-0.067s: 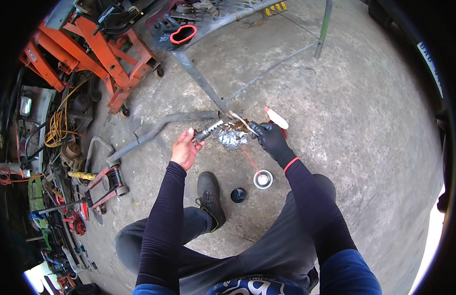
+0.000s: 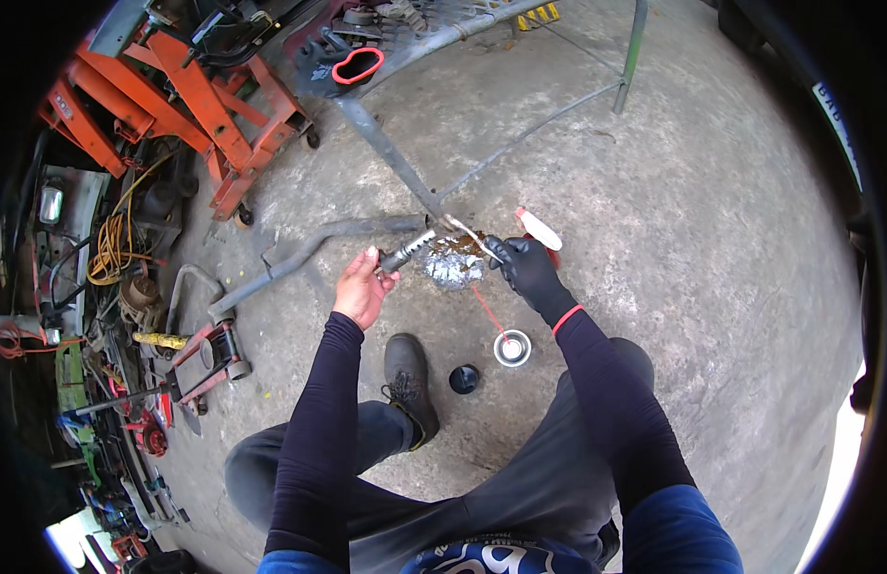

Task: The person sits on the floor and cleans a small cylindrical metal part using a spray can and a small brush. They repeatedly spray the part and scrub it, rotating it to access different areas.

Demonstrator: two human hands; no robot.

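My left hand point(image 2: 363, 287) is bare and closed round the dark end of a short metal cylinder point(image 2: 417, 245) with a silvery, notched tip pointing up and right. In a black glove, my right hand point(image 2: 528, 270) grips a thin, pale, slightly bent stick-like tool point(image 2: 472, 235); its exact kind is unclear. The tool's far end lies a little right of the cylinder's tip. Below both is a shiny silvery sheet point(image 2: 453, 268) on the floor, with a brown wet stain along its upper edge. A red-and-white bottle point(image 2: 539, 232) is just beyond my right hand.
A spray can point(image 2: 511, 350) with a red straw stands near my knees, beside a black cap point(image 2: 464, 380). A long bent pipe point(image 2: 310, 251) lies at the left. Beyond are a metal-framed table point(image 2: 396, 158) and an orange hoist point(image 2: 223, 134); cluttered tools line the left edge.
My left hand and the cylinder have tilted very slightly, bringing the notched tip a touch higher. My right hand stays nearly still.
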